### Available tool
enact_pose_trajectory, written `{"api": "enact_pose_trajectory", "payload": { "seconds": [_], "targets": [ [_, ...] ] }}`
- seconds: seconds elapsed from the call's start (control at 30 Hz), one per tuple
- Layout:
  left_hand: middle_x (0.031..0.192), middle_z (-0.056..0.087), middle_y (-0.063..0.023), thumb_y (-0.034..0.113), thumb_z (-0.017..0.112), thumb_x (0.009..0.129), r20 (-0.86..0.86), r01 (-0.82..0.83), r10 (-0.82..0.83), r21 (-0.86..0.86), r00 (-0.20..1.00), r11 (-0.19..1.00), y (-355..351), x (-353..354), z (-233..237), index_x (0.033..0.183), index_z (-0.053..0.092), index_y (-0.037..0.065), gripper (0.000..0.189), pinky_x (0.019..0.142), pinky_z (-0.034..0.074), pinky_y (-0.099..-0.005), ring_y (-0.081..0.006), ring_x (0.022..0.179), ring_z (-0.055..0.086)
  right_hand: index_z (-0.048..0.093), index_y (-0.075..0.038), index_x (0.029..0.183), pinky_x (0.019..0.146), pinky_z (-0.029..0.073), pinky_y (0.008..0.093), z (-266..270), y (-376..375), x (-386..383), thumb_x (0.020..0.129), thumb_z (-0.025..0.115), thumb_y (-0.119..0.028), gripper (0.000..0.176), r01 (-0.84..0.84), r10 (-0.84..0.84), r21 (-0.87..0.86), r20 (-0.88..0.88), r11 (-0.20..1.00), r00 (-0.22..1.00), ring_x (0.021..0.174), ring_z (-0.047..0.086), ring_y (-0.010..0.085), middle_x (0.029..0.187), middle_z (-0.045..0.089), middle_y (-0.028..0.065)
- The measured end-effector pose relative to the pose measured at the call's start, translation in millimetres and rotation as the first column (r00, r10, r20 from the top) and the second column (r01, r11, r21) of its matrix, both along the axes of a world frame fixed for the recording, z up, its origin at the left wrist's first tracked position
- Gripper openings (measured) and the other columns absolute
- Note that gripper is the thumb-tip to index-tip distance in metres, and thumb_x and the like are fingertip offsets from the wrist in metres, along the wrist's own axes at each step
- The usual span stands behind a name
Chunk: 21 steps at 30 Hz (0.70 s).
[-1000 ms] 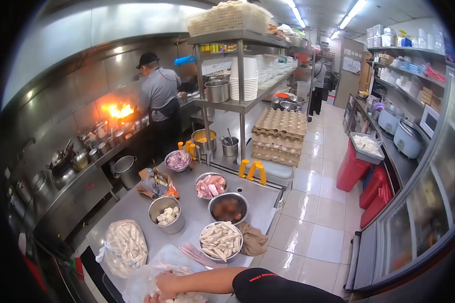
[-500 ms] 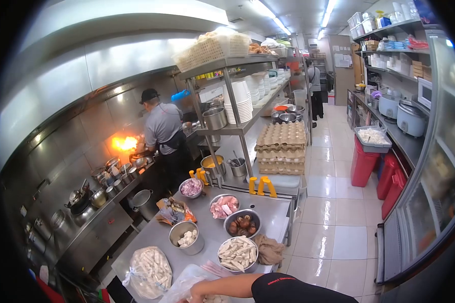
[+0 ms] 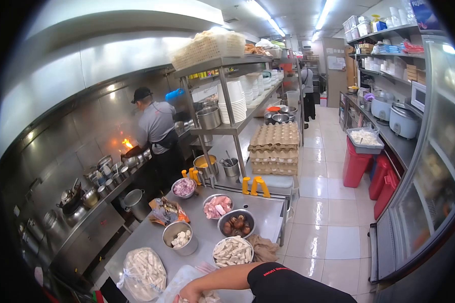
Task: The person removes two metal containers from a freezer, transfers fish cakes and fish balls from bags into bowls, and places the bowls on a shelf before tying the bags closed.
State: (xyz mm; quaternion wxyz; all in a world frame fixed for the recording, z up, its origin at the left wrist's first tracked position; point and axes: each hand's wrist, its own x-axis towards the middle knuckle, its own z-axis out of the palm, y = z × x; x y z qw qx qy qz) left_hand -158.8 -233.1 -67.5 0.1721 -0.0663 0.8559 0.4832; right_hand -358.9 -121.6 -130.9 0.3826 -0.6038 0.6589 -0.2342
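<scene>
Flames [image 3: 128, 144] at the back have shrunk since earlier. Right hand [image 3: 191, 292] is down at the pale chunks [image 3: 208, 297], fingertips cropped, so can't tell if it's gripping; pale strips [image 3: 232, 250] sit close, probably for easy reach.

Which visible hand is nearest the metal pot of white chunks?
Right. The right hand is on the camera side of the metal pot, apart from it. The left hand is out of view, so its distance can't be compared.
</scene>
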Motion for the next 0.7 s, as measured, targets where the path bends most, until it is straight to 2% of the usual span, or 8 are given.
{"api": "enact_pose_trajectory", "payload": {
  "seconds": [0.1, 0.2, 0.27, 0.37, 0.5, 0.53, 0.67, 0.7],
  "targets": [
    [0.135, 0.049, -0.0291, 0.041, 0.083, 0.069, -0.006, -0.095, 0.095, -0.167, 0.995, 0.981, 24.4, -1.4, 23.4, 0.148, 0.019, -0.005, 0.111, 0.095, 0.049, -0.0452, -0.0394, 0.122, 0.054, 0.075, -0.005, 0.094, 0.082, 0.053, 0.0393, -0.1, -5.6, 2.4, 0.066, 0.083, -0.042, 0.046, -0.05, 0.051, -0.012, 0.027, 0.999, 0.998, 0.09, 0.069, 0.0309, 0.094, 0.073, 0.0156],
    [0.131, 0.05, -0.0325, 0.041, 0.078, 0.073, -0.08, -0.134, 0.119, -0.218, 0.99, 0.967, 25.3, -0.1, 8.3, 0.147, 0.017, -0.006, 0.107, 0.099, 0.046, -0.0436, -0.0436, 0.122, 0.053, 0.075, -0.005, 0.094, 0.082, 0.053, 0.0392, -7.1, -12.3, 5.3, 0.065, 0.084, -0.041, 0.046, -0.121, 0.123, -0.033, 0.063, 0.992, 0.99, 0.089, 0.069, 0.0308, 0.094, 0.073, 0.0154],
    [0.13, 0.051, -0.0331, 0.039, 0.074, 0.075, -0.02, -0.174, 0.174, -0.222, 0.985, 0.959, 35.0, 0.2, 20.7, 0.146, 0.021, -0.007, 0.1, 0.097, 0.047, -0.0437, -0.0435, 0.121, 0.054, 0.075, -0.005, 0.094, 0.081, 0.053, 0.0392, -12.2, -13.8, 7.9, 0.065, 0.084, -0.04, 0.046, -0.135, 0.138, -0.038, 0.074, 0.99, 0.988, 0.089, 0.069, 0.0307, 0.093, 0.073, 0.0153],
    [0.124, 0.055, -0.0321, 0.037, 0.068, 0.078, -0.029, -0.198, 0.197, -0.244, 0.98, 0.949, 43.3, -2.5, 30.7, 0.141, 0.031, -0.008, 0.086, 0.094, 0.048, -0.0445, -0.0433, 0.115, 0.057, 0.074, -0.004, 0.092, 0.081, 0.052, 0.0395, -1.9, -4.2, 12.7, 0.058, 0.089, -0.035, 0.048, 0.018, -0.019, 0.016, 0.045, 1.0, 0.999, 0.089, 0.069, 0.0315, 0.093, 0.073, 0.0159],
    [0.113, 0.062, -0.0273, 0.032, 0.065, 0.079, -0.01, -0.171, 0.173, -0.232, 0.985, 0.958, 41.5, -12.8, 29.7, 0.134, 0.042, -0.008, 0.071, 0.087, 0.051, -0.0449, -0.0417, 0.105, 0.062, 0.073, -0.003, 0.092, 0.078, 0.053, 0.0408, 8.6, 4.6, 21.1, 0.059, 0.087, -0.036, 0.049, 0.086, -0.086, -0.02, 0.03, 0.996, 0.996, 0.088, 0.069, 0.0337, 0.093, 0.072, 0.018],
    [0.108, 0.064, -0.0262, 0.03, 0.064, 0.078, 0.152, -0.169, 0.218, -0.285, 0.964, 0.944, 37.6, -18.8, 24.0, 0.13, 0.046, -0.005, 0.065, 0.083, 0.052, -0.0441, -0.0393, 0.101, 0.065, 0.072, -0.002, 0.093, 0.078, 0.053, 0.0417, 18.3, 8.1, 18.4, 0.06, 0.086, -0.036, 0.049, 0.08, -0.08, -0.002, 0.025, 0.997, 0.996, 0.089, 0.068, 0.0353, 0.093, 0.071, 0.0193],
    [0.096, 0.067, -0.0258, 0.035, 0.067, 0.079, -0.146, -0.346, 0.321, -0.207, 0.936, 0.915, 32.4, -11.0, 2.4, 0.118, 0.059, 0.0, 0.054, 0.078, 0.053, -0.043, -0.0385, 0.094, 0.067, 0.067, 0.003, 0.099, 0.078, 0.053, 0.0444, 19.5, 8.7, 22.6, 0.063, 0.085, -0.037, 0.057, 0.179, -0.177, 0.009, -0.109, 0.984, 0.978, 0.091, 0.067, 0.0395, 0.097, 0.07, 0.0235],
    [0.101, 0.067, -0.0242, 0.037, 0.069, 0.077, -0.061, -0.318, 0.314, -0.292, 0.947, 0.902, 32.5, -7.8, -0.1, 0.119, 0.058, -0.001, 0.058, 0.082, 0.052, -0.044, -0.037, 0.097, 0.067, 0.066, 0.004, 0.1, 0.079, 0.053, 0.0448, 19.5, 9.2, 26.9, 0.064, 0.085, -0.038, 0.059, 0.214, -0.211, 0.012, -0.125, 0.977, 0.969, 0.092, 0.067, 0.0397, 0.098, 0.069, 0.0242]
  ]
}}
